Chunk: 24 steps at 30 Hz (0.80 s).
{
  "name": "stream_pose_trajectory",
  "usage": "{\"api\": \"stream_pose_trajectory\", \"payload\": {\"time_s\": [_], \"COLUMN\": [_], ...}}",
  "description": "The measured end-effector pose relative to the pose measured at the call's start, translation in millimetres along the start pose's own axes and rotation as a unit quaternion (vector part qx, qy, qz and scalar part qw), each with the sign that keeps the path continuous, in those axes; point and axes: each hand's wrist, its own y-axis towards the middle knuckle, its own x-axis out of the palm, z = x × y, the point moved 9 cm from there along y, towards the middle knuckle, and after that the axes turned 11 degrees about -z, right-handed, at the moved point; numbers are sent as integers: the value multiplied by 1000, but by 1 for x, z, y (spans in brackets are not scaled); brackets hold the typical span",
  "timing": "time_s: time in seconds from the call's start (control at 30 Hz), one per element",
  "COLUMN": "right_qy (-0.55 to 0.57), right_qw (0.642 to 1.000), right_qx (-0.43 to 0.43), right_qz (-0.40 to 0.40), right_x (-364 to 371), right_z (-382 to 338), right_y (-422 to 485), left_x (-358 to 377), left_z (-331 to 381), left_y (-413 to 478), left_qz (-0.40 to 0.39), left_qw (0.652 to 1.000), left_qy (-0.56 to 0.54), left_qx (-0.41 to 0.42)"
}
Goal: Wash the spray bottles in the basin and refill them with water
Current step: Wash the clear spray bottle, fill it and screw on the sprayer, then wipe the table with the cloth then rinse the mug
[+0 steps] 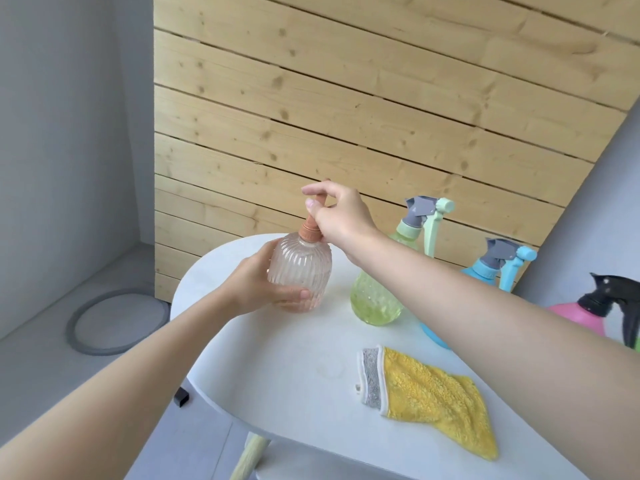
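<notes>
Four spray bottles, all upright.
- Clear pinkish ribbed bottle (299, 268): terracotta pump head (310, 226) on, at the far left of the worktop (294, 358).
- Clear green bottle (375, 299): pale-green trigger, grey nozzle, just right of it.
- Blue bottle (483, 270): blue trigger, further right, mostly hidden.
- Opaque pink bottle (568, 318): black trigger, frame's right edge, partly hidden.

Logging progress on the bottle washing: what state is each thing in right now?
peach bottle: upright, spray head on, body held by the left hand, head pinched by the right hand fingers.
green bottle: upright on the table, head on, untouched.
blue bottle: upright, head on, partly hidden behind the right arm.
pink bottle: black head on, cut off at the frame edge.
yellow cloth: lying on the table, untouched.
</notes>
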Motion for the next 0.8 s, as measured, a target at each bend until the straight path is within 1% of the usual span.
{"api": "stream_pose_trajectory", "payload": {"time_s": [0.13,0.23,0.3,0.4,0.5,0.57,0.63,0.7,0.73,0.77,0.8], "right_qy": [18,26,-1,-59,-91,-138,-226,-320,-355,-379,-392], "right_qw": [1000,1000,1000,997,993,986,964,922,902,889,884], "right_qx": [1,-5,-16,-30,-47,-27,20,73,91,104,109], "right_qz": [4,-12,-26,-42,-62,-85,-137,-205,-227,-235,-230], "right_x": [-4,-3,-6,-17,-30,-32,-29,-22,-21,-21,-22], "right_z": [5,3,-3,-2,15,40,78,118,134,147,156], "right_y": [-3,-10,-21,-47,-89,-122,-151,-176,-185,-192,-196], "left_x": [-1,-4,-4,0,9,21,35,42,41,39,35], "left_z": [0,4,16,35,58,65,60,48,41,34,28], "left_y": [5,3,-5,-24,-54,-77,-96,-112,-120,-128,-136], "left_qz": [-15,4,30,58,80,74,59,52,57,65,77], "left_qw": [998,989,981,970,963,956,949,943,940,938,935], "left_qy": [63,136,184,226,256,284,310,327,331,335,338], "left_qx": [-24,-48,-57,-67,-29,-11,-18,-40,-53,-65,-75]}}
